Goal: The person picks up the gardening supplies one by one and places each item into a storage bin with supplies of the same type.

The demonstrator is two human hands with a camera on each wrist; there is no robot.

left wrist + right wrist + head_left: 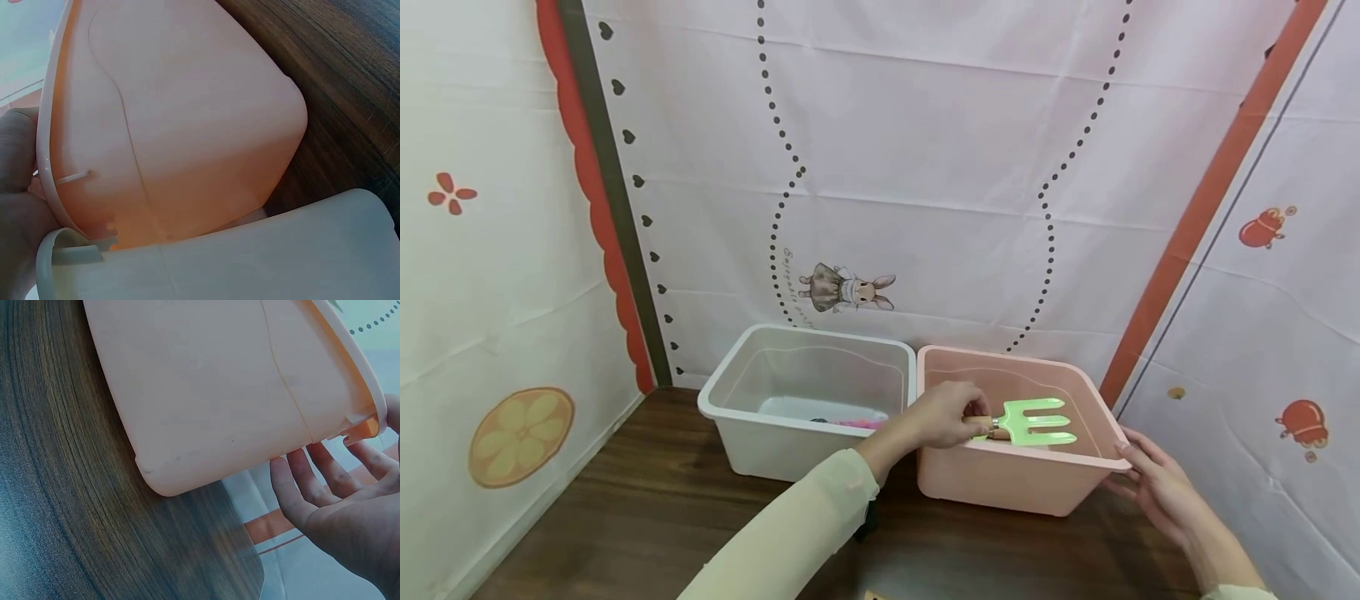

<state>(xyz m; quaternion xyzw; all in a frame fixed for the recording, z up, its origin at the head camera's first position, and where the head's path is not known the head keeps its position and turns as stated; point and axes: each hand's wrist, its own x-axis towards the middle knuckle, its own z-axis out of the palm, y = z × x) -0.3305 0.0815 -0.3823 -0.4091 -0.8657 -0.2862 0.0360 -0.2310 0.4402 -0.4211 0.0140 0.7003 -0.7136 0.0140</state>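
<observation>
My left hand (953, 414) grips the wooden handle of a small hand fork (1037, 422) with light green tines, over the front rim of a pink plastic bin (1000, 483). The tines point right. Another wooden handle shows partly beneath it, mostly hidden. At the bin's right front corner my right hand (1157, 483) holds the rim, thumb on top. In the right wrist view its fingertips (279, 464) touch the bin's outer side. The left wrist view shows only part of the left hand (22, 169) at the rim; the fork is out of sight there.
A white plastic bin (760, 446) stands directly left of the pink one, with a pink item (859, 423) and something dark inside. Both sit on a dark wooden table (625, 500) against a printed cloth wall (917, 125). Cloth walls also rise at both sides.
</observation>
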